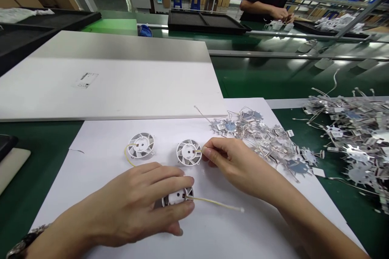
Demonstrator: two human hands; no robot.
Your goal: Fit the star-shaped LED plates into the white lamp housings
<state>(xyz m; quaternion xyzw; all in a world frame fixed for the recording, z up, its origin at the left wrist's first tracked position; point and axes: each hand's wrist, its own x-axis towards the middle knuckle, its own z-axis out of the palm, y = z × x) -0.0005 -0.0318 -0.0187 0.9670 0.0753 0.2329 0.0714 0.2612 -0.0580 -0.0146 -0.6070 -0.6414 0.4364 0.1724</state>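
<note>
My left hand (136, 206) lies over a small white round plastic fan unit (178, 196), its fingers pressing on the disc and partly hiding it. A yellow wire (214, 203) runs from that unit to the right across the white paper sheet (212, 234). My right hand (234, 164) pinches a short wire end at a second fan unit (189, 152) between thumb and forefinger. A third fan unit (140, 145) lies to the left with a yellow wire curling from it. Just beyond my right hand sits a heap of silvery, foil-like parts with wires (261, 137).
A larger heap of the same parts (352, 137) lies on the green bench to the right. A white board (106, 89) lies beyond the paper. Black trays (206, 22) stand farther back, and a co-worker's hands (281, 14) work at the far right.
</note>
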